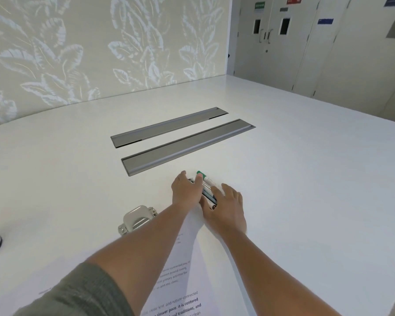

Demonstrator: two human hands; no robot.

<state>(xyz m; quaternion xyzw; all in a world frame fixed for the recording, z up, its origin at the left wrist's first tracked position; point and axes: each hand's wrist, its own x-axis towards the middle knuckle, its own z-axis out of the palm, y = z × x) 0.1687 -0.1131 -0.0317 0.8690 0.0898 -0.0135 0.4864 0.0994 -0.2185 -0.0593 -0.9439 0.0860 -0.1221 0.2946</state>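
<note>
Markers (207, 189) betw. left hand (186, 190) & right hand (226, 207): approx. 4, partly hidden. Grey hatches (169, 126) beyond hands: 2. Hole punch (136, 221) nr left hand: 1.

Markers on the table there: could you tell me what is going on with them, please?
A person is handling a small bunch of markers on the white table. The left hand lies over them, and the right hand touches them from the right, as if gathering them. A printed sheet lies under the forearms. A metal tool sits to the left.
</note>
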